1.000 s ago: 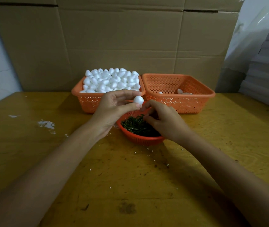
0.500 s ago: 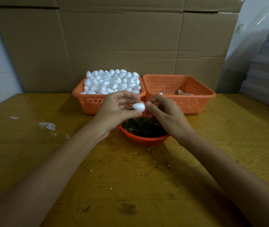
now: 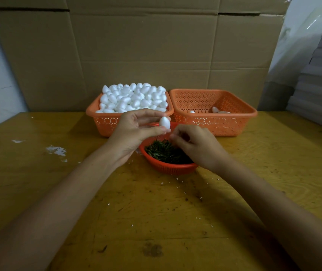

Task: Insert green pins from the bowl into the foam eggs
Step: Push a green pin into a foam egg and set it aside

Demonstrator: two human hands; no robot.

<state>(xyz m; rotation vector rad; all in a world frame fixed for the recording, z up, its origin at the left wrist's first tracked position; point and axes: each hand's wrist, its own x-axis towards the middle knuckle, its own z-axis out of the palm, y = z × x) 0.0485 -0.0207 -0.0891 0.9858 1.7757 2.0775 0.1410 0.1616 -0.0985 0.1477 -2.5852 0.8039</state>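
My left hand [image 3: 136, 130] pinches one white foam egg [image 3: 164, 122] between thumb and fingertips, held upright above the far rim of the small orange bowl [image 3: 168, 167]. The bowl holds a heap of green pins [image 3: 166, 151]. My right hand [image 3: 197, 145] hovers over the bowl's right side. Its thumb and forefinger are pinched together just below and right of the egg. The pin between them is too thin to make out.
Behind the bowl, a left orange basket [image 3: 105, 123] is heaped with white foam eggs [image 3: 134, 96]. A right orange basket [image 3: 226, 124] holds a few eggs. The yellow wooden table [image 3: 156, 212] carries foam crumbs. A cardboard wall stands behind, and grey stacked sheets [image 3: 320, 85] sit far right.
My right hand came up out of the pins, met the egg, then drew slightly down and right. My left hand turned the egg from lying sideways to upright.
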